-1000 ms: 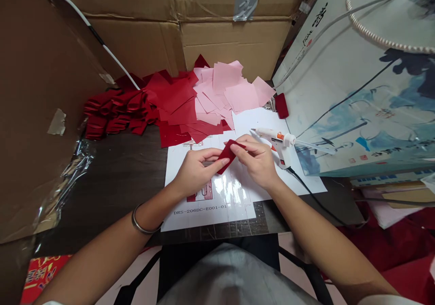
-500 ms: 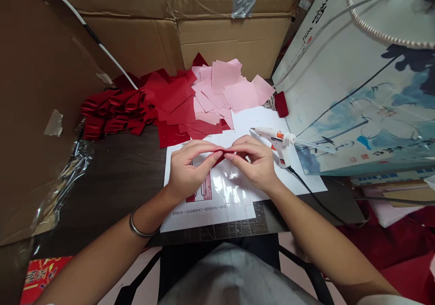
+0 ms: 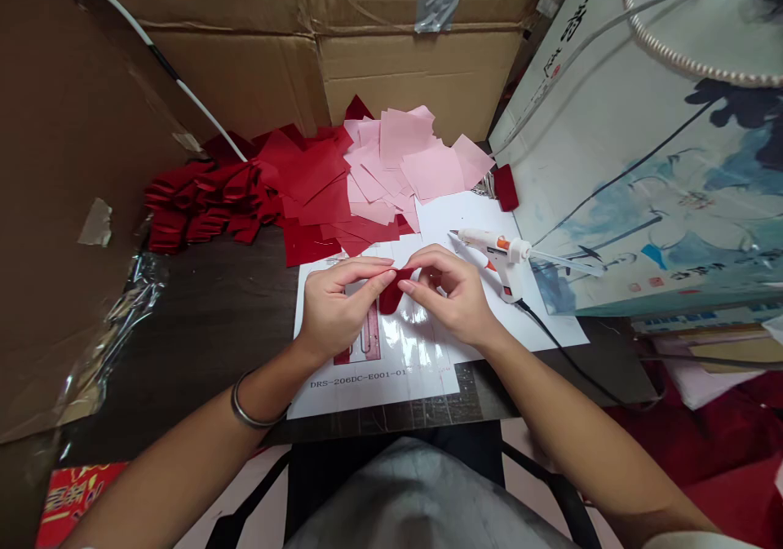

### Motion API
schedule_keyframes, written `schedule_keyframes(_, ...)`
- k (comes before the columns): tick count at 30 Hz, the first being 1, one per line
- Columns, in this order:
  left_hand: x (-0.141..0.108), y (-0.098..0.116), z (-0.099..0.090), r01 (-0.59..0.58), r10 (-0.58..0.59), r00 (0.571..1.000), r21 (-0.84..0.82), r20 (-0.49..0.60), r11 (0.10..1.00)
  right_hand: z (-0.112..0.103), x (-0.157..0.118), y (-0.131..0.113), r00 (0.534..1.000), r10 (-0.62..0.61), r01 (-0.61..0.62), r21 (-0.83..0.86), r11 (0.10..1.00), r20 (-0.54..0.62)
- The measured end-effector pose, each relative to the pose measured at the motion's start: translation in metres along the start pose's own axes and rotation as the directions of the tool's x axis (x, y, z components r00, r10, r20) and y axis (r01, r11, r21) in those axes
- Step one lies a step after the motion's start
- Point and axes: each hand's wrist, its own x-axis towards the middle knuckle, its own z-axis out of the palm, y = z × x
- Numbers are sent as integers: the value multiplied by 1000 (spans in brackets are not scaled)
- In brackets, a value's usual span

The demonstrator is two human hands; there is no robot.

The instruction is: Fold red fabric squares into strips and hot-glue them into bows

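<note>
Between my two hands is a small folded piece of red fabric (image 3: 395, 292), hanging over the printed white sheet (image 3: 379, 398). My left hand (image 3: 336, 304) pinches its upper left edge between thumb and fingers. At its right edge, the thumb and index finger of my right hand (image 3: 453, 294) close on the fabric. To the right of my right hand, a white glue gun (image 3: 505, 259) lies on white paper with its nozzle pointing left. Behind my hands are loose red squares (image 3: 311, 174) and pink squares (image 3: 431, 161).
Folded red pieces (image 3: 201, 202) are heaped at the back left of the dark table (image 3: 226, 312). Cardboard (image 3: 416, 76) stands behind, and a white patterned bag (image 3: 661, 198) at the right. A black cord (image 3: 568, 357) runs from the glue gun across the table's right side.
The red piece now hangs lower and shows more of its surface below my fingers. My right fingertips have shifted slightly on it, while my left hand has barely moved.
</note>
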Motion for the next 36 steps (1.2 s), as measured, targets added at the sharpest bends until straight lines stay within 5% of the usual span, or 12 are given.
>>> schedule_keyframes(4,0,0,-1,73,-75,997,-113,-11,991,0,0,0,1000,10,-10,-4,1000,-24)
schedule_keyframes(8,1,0,-2,171,-135,971,-177,199,969,-1,-2,1,988,149,-153,109,982,39)
schedule_keyframes(12,2,-2,1,83,-46,951,-110,304,990,0,-3,4,960,236,-257,144,956,148)
schedule_keyframes(18,3,-1,0,206,-155,950,-171,271,963,5,-3,2,853,336,-432,178,884,400)
schedule_keyframes(25,1,4,-2,434,-296,846,-250,443,866,3,-3,-1,790,287,-528,364,768,542)
schedule_keyframes(36,-1,0,-3,322,-185,910,-354,370,878,-2,0,-2,753,314,-517,224,826,579)
